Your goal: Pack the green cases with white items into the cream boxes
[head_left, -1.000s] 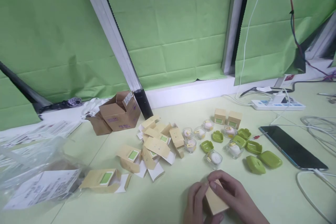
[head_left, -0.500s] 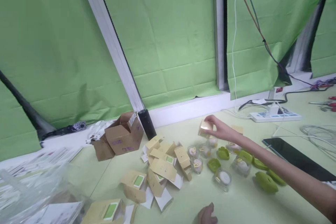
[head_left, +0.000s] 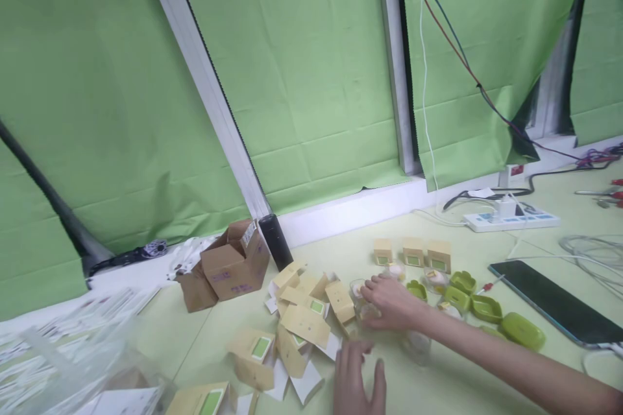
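Head view, only one. Right hand (head_left: pixel 392 301): reaches in from right, palm down, fingers partly curled at the clear container (head_left: pixel 357 286), just right of the heap of open cartons (head_left: pixel 304 324). Can't tell whether the fingertips grip it, touch it or only hover; the hand hides part of it. Left hand (head_left: pixel 357 382): near edge, thumb and fingers apart, nothing in it, nearest to the cartons' white flaps.

Clear container sits on the table (head_left: pixel 457 382), mid-scene. More like it: one far with pale contents (head_left: pixel 395 271), one near under the right forearm (head_left: pixel 417 345), blurred. Far row: three small closed boxes (head_left: pixel 413 251), standing side by side with gaps. Right of the hand: green trays (head_left: pixel 487 309), then a green lid (head_left: pixel 523 331), then a dark phone (head_left: pixel 549 298). Far left: brown box (head_left: pixel 233 266), black cylinder (head_left: pixel 275 241) beside it.

Handling, my judgement: container probably light, stiff, smooth plastic, so a bit slippery and may crack or scuff if squeezed. Best hold: opposite side walls, thumb against fingers, kept level, off the top. Cartons look like thin card, light, easily creased; take by the folded edges, not flaps.
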`<state>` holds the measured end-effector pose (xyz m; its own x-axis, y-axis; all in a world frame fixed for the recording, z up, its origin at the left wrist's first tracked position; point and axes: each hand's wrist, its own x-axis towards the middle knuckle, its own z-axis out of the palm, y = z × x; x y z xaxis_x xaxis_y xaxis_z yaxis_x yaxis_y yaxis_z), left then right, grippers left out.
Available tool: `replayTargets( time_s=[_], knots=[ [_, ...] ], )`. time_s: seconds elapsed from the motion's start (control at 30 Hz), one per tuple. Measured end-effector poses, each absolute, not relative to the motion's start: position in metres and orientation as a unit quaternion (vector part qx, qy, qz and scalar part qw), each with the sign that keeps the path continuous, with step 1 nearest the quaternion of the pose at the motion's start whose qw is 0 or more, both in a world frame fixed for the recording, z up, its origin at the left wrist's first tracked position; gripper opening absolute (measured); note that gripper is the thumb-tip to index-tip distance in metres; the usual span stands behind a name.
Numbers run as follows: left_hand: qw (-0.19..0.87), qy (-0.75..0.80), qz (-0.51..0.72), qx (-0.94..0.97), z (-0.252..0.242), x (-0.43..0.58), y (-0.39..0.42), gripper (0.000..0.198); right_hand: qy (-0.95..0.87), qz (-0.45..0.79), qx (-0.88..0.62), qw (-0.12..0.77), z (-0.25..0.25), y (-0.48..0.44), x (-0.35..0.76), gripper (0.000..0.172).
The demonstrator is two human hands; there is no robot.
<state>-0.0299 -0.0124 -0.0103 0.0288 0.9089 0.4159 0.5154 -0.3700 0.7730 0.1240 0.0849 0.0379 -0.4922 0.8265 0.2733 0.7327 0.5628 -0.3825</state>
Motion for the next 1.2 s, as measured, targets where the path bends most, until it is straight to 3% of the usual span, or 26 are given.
replayTargets(
  time_s=[0.13, 0.3, 0.37, 0.47, 0.6, 0.67, 0.77, 0.93, 1.07, 1.2],
  knots=[
    [0.165, 0.522, 0.416, 0.726, 0.022, -0.023, -0.002, 0.014, -0.821, 0.179, -0.468, 0.273, 0.025, 0.075, 0.110, 0.042],
    [0.156, 0.553, 0.406, 0.711, 0.017, -0.015, 0.002, 0.011, -0.737, 0.340, -0.446, 0.377, 0.033, 0.062, 0.140, 0.030],
    [0.178, 0.548, 0.394, 0.716, 0.009, -0.009, 0.002, 0.012, -0.682, 0.414, -0.432, 0.420, 0.038, 0.052, 0.155, 0.033],
    [0.227, 0.531, 0.335, 0.744, 0.006, 0.004, 0.005, 0.020, -0.616, 0.498, -0.402, 0.460, 0.041, 0.038, 0.173, 0.043],
    [0.233, 0.515, 0.272, 0.779, 0.017, 0.021, 0.018, 0.038, -0.395, 0.678, -0.314, 0.535, 0.033, 0.022, 0.193, 0.030],
    [0.223, 0.501, 0.232, 0.804, 0.024, 0.026, 0.033, 0.040, -0.294, 0.701, -0.313, 0.569, 0.026, 0.015, 0.202, 0.029],
    [0.228, 0.453, 0.136, 0.851, 0.033, 0.029, 0.066, 0.046, -0.376, 0.580, -0.458, 0.560, 0.014, 0.002, 0.212, 0.031],
    [0.263, 0.368, 0.031, 0.891, 0.038, 0.035, 0.111, 0.042, -0.697, 0.245, -0.579, 0.345, 0.002, -0.025, 0.208, 0.018],
    [0.222, 0.388, 0.067, 0.892, 0.036, 0.038, 0.107, 0.032, -0.787, 0.092, -0.566, 0.225, -0.003, -0.033, 0.196, 0.023],
    [0.159, 0.454, 0.165, 0.861, 0.046, 0.025, 0.083, 0.033, -0.808, 0.065, -0.543, 0.220, -0.008, -0.029, 0.188, 0.033]
  ],
)
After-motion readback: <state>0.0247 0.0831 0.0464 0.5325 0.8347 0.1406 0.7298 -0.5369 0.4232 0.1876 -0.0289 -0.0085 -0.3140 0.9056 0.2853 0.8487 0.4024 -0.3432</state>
